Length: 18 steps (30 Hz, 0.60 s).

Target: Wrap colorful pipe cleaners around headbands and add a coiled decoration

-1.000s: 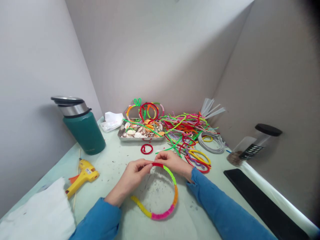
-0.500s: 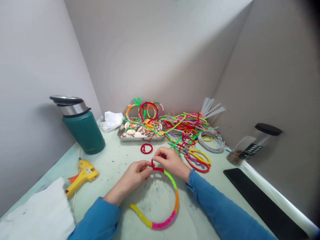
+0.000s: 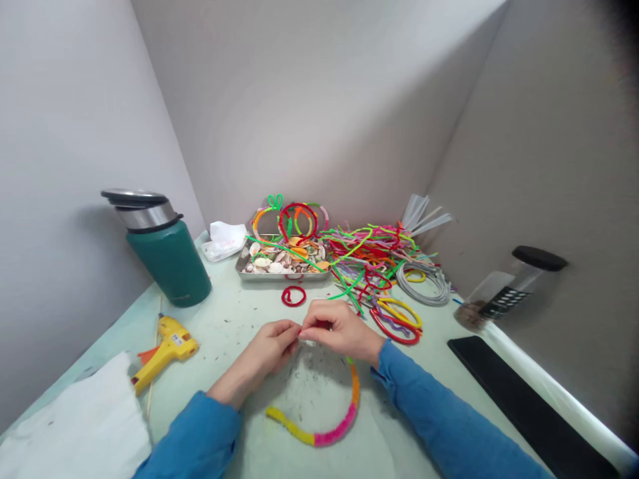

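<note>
A curved ring of fuzzy pipe cleaner, banded yellow, pink, orange and green, hangs below my hands with its yellow end loose at the lower left. My left hand pinches its red end between thumb and fingers. My right hand is closed at the same spot, fingertips meeting those of the left, and it covers most of the red band. Only a speck of red shows between the fingertips. Just beyond my hands lies a small red pipe cleaner coil on the table.
A metal tray of seashells stands at the back, finished-looking rings behind it. Heaped pipe cleaners and a grey wire coil lie right of it. Left are a green bottle, yellow glue gun and white cloth; right, a jar.
My right hand lifted the red end upright, then came down against my left fingertips, folding or wrapping the red strand. The ring swung slightly, and its red part is now hidden.
</note>
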Tool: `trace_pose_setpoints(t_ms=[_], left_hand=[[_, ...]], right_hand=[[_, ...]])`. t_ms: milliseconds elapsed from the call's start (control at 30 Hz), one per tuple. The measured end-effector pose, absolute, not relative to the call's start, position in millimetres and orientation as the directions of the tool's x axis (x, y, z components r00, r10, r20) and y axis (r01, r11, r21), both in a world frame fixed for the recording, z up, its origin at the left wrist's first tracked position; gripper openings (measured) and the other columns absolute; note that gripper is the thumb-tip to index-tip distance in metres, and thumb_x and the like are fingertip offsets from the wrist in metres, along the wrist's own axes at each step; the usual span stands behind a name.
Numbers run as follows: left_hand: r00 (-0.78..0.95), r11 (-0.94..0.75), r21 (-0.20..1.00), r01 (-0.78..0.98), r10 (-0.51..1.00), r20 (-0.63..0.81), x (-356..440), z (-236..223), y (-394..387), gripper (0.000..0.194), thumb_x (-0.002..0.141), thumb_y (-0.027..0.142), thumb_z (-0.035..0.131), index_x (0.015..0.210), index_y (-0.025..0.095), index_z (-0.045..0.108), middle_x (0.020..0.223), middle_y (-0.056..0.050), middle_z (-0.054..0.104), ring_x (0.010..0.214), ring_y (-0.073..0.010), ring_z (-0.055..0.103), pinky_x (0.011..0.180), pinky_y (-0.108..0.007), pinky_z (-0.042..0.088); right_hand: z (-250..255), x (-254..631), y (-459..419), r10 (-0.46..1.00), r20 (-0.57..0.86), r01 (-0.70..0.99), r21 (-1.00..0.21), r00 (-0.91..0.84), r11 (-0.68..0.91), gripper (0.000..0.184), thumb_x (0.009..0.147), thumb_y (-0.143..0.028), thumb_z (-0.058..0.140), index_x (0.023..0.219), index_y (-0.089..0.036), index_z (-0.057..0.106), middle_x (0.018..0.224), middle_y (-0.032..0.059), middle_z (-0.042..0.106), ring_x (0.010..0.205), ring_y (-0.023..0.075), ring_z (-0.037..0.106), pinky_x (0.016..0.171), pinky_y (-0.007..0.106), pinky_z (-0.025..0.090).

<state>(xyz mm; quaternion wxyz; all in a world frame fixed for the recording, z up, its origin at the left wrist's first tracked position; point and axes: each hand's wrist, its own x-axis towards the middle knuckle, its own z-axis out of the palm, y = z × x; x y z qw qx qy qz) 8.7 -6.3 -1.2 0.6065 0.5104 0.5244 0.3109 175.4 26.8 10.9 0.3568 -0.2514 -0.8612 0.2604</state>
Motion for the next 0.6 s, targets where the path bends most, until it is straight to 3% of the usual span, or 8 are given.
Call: trace_pose_setpoints(t_ms=[167, 267, 367, 433, 500, 600], left_hand=[[0.227, 0.248, 0.946, 0.21, 0.928, -0.294, 8, -1, -5, 0.035, 0.069, 0.051, 0.057, 0.066, 0.016, 0.051, 0.041, 0.011, 0.032, 0.035, -0.0032, 0.018, 0.036, -0.02, 0.01], [0.225, 0.207, 0.955, 0.21, 0.941, -0.253, 8, 2, -5, 0.036, 0.066, 0.049, 0.062, 0.069, 0.014, 0.056, 0.043, 0.01, 0.035, 0.037, -0.0032, 0.022, 0.039, -0.02, 0.013], [0.213, 0.189, 0.959, 0.21, 0.949, -0.233, 8, 5, -6, 0.036, 0.067, 0.048, 0.062, 0.075, 0.012, 0.061, 0.043, 0.01, 0.036, 0.037, -0.0037, 0.023, 0.04, -0.02, 0.016], [0.215, 0.161, 0.964, 0.21, 0.955, -0.206, 8, 5, -6, 0.034, 0.068, 0.045, 0.062, 0.078, 0.012, 0.063, 0.044, 0.008, 0.042, 0.038, -0.0043, 0.027, 0.042, -0.02, 0.02], [0.215, 0.111, 0.974, 0.198, 0.964, -0.154, 7, 2, -5, 0.031, 0.067, 0.041, 0.064, 0.077, 0.012, 0.064, 0.051, 0.005, 0.051, 0.043, -0.0057, 0.035, 0.045, -0.02, 0.026], [0.201, 0.046, 0.984, 0.171, 0.976, -0.081, 6, -2, -3, 0.027, 0.064, 0.036, 0.066, 0.075, 0.012, 0.066, 0.062, 0.0, 0.061, 0.054, -0.0095, 0.047, 0.052, -0.021, 0.034]], right_hand=[[12, 176, 26, 0.479, 0.473, 0.165, -0.562, -0.74, 0.811, 0.018, 0.077, -0.029, 0.063, 0.068, -0.014, 0.066, 0.065, 0.0016, 0.055, 0.061, 0.0103, 0.049, 0.058, 0.022, 0.037], [14, 177, 25, 0.545, 0.464, 0.156, -0.644, -0.699, 0.749, 0.027, 0.082, -0.034, 0.057, 0.067, -0.014, 0.066, 0.066, 0.0021, 0.054, 0.064, 0.0109, 0.049, 0.061, 0.023, 0.038], [12, 179, 31, 0.763, 0.408, 0.113, -0.844, -0.501, 0.525, 0.042, 0.09, -0.039, 0.04, 0.071, -0.012, 0.065, 0.065, 0.0024, 0.053, 0.059, 0.01, 0.048, 0.056, 0.022, 0.038], [8, 180, 37, 0.89, 0.276, 0.07, -0.944, -0.364, 0.321, 0.046, 0.09, -0.043, 0.035, 0.074, -0.012, 0.064, 0.061, 0.0008, 0.051, 0.051, 0.0085, 0.043, 0.047, 0.02, 0.033], [1, 181, 43, 0.941, 0.156, 0.087, -0.978, -0.299, 0.19, 0.038, 0.086, -0.043, 0.044, 0.074, -0.012, 0.063, 0.059, -0.0007, 0.051, 0.046, 0.0069, 0.041, 0.042, 0.019, 0.029], [-7, 182, 47, 0.938, 0.012, 0.192, -0.978, -0.346, 0.084, 0.023, 0.077, -0.035, 0.058, 0.07, -0.013, 0.062, 0.057, -0.0021, 0.055, 0.042, 0.0049, 0.04, 0.04, 0.017, 0.029]])
